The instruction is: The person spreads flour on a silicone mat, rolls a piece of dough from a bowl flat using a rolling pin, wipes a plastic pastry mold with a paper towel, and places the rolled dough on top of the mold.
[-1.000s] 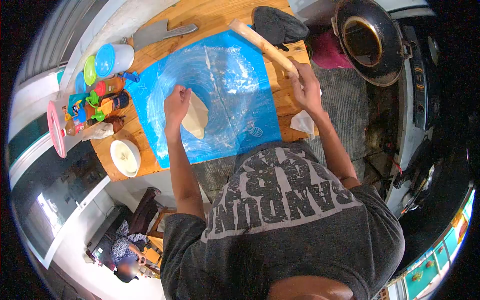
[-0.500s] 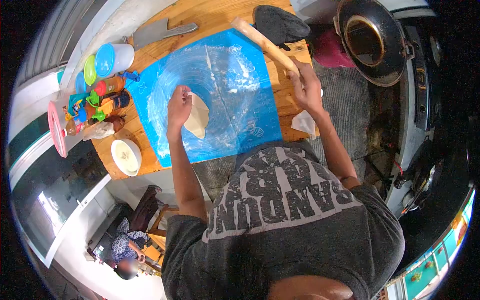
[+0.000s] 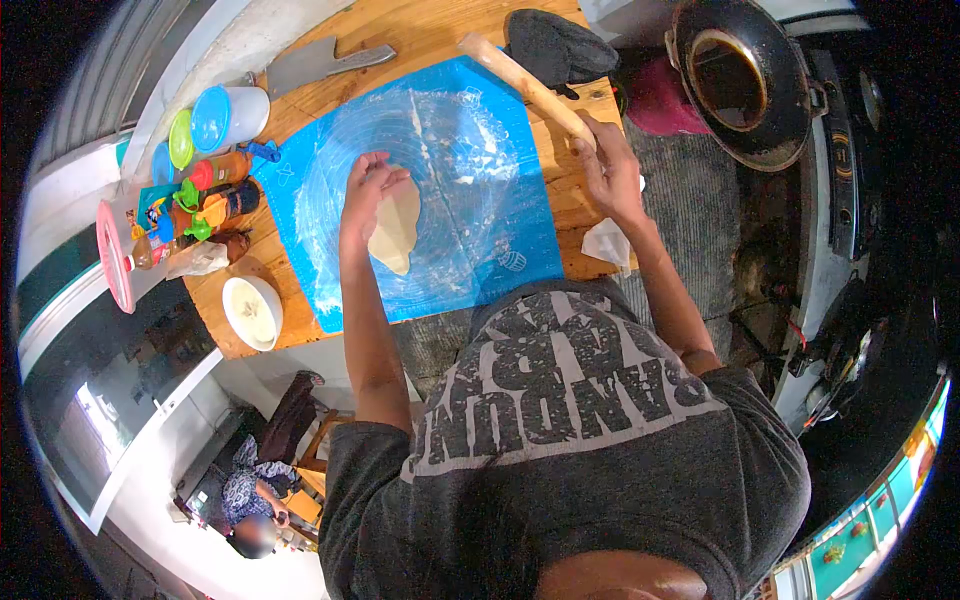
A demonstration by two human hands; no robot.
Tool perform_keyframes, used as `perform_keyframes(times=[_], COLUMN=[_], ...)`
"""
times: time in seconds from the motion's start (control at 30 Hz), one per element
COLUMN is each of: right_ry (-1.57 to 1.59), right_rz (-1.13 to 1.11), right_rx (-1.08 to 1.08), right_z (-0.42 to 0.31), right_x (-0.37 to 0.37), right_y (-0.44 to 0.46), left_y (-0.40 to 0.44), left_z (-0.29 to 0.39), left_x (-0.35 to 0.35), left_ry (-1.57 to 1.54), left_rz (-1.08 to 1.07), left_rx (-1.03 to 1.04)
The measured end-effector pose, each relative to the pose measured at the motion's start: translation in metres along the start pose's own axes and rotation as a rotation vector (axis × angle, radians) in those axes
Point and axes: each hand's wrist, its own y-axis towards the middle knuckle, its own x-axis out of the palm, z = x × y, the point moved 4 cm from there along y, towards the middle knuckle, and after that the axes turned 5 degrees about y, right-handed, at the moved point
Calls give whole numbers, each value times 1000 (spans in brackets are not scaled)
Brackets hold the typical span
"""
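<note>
A flat, pale piece of dough (image 3: pixel 398 232) lies on the floured blue mat (image 3: pixel 470 255). My left hand (image 3: pixel 372 192) is over the dough's left edge with its fingers apart; whether it touches the dough is hard to tell. My right hand (image 3: pixel 613 170) is wrapped round the near end of a wooden rolling pin (image 3: pixel 525 86), which slants up and left across the mat's upper right corner. The pin is away from the dough.
A cleaver (image 3: pixel 325 65) and a dark mitt (image 3: pixel 560 50) lie at the far edge. Left are a lidded tub (image 3: pixel 240 118), bottles and a white bowl (image 3: pixel 252 313). A wok (image 3: pixel 740 85) stands right. Another person (image 3: pixel 245 495) is at lower left.
My left hand's fingers have spread from a pinch at the dough's upper edge. My right hand and the rolling pin have hardly moved.
</note>
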Motion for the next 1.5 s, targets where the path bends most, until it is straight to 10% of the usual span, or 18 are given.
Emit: perform_keyframes(times=[0.17, 0.37, 0.57, 0.67, 0.77, 0.9, 1.5], right_ry=[-28, 77, 50, -95, -188, -199, -675], right_rz=[-43, -114, -301, -468, -560, -567, -462], right_rx=[20, -140, -250, -467, -622, -747, -609], right_z=[-6, -26, -47, -54, -59, -50, -55], right_x=[7, 37, 92, 140, 175, 198, 244], right_y=[4, 28, 30, 14, -4, -11, 33], left_y=[-8, -59, -61, -102, -124, -125, -52], left_z=[4, -37, -65, -34, -54, -74, -62], left_x=[-32, 9, 16, -14, -28, -9, -43], left_ry=[-116, 1478, 1301, 565, 754, 1188, 1227], left_rz=[258, 419, 478, 1026, 1041, 532, 519], left_rx=[293, 607, 447, 577, 579, 452, 473])
